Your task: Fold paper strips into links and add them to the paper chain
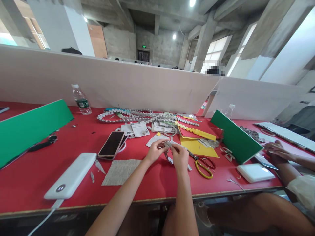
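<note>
My left hand and my right hand meet above the middle of the red table, fingertips pinched together. Between them is a small folded piece of grey printed paper, which both hands grip. A pale folded strip hangs just beneath my fingers; whether it joins the held piece I cannot tell. Just right of my right hand lie scissors with red and yellow handles. A flat sheet of printed paper rests left of my forearms. Long zigzag folded-paper chains lie behind my hands, and one yellow chain runs toward the right.
On the left are a phone, a white power bank with a cable and a water bottle. Green boards stand at both sides. A white box and another person's hands are at the right.
</note>
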`<state>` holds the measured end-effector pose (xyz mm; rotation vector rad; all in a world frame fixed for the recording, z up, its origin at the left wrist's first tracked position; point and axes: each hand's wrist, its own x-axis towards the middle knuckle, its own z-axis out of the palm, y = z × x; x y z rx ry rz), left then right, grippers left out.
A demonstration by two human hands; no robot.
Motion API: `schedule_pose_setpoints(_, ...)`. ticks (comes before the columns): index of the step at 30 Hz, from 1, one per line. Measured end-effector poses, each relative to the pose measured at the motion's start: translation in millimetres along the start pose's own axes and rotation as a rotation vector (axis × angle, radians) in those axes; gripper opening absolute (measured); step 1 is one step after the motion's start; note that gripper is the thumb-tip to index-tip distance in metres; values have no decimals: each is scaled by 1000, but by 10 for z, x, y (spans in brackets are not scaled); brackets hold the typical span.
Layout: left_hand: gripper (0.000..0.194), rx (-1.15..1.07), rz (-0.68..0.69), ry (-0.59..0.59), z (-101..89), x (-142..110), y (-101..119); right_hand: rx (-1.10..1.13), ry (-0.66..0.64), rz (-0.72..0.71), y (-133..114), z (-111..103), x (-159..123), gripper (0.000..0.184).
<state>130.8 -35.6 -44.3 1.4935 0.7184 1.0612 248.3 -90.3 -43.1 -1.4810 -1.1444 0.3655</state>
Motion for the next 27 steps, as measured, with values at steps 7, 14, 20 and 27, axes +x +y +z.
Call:
schedule_pose_setpoints(7,36,47,32,41,1,5,-21,-59,40,-22,15,6,-4,21)
schedule_pose_setpoints(14,40,30,10,27,-7,12,13,92,74,14,-24,61,-49,21)
schedule_pose_setpoints(20,42,-69,-34,51,-28,4,41,163,56,19,-141,94,-75,18)
schedule_pose_setpoints(27,41,-64,-50,59,-32,-13,59,158,101,33,-150,128,-78,16)
